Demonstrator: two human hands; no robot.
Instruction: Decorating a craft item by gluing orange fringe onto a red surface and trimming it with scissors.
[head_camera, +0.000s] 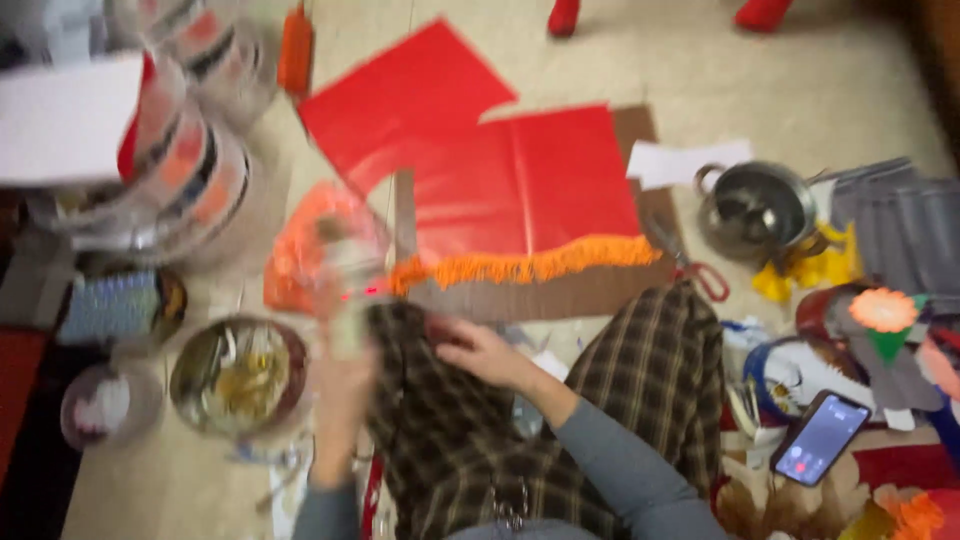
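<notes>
So the whole thing is set on the floor (850, 90), a pale carpet, with plaid trouser legs (450, 440) crossed at the bottom of the view. The left hand (340, 385) is raised and wrapped around something tall and pale, maybe a glue bottle (350, 290), but it's badly blurred, so what it is can't be told for sure. The right hand (478, 350) is rested loosely on the left knee, fingers half curled, nothing clearly gripped in it.

Just in front of the knees a brown cardboard sheet (560, 295) is laid flat, and red paper (520, 190) is spread over most of it. An orange fringe strip (530, 265) is run along the lower edge of the red paper, touching it. A crumpled orange bag (300, 250) is seen just left of the cardboard.

Red-handled scissors (690, 268) are left at the cardboard's right edge. A steel pot (760, 210) is parked further right, with a smartphone (820, 437) lit up near the right knee. A round metal bowl (238, 375) is sat just left of the left hand.
</notes>
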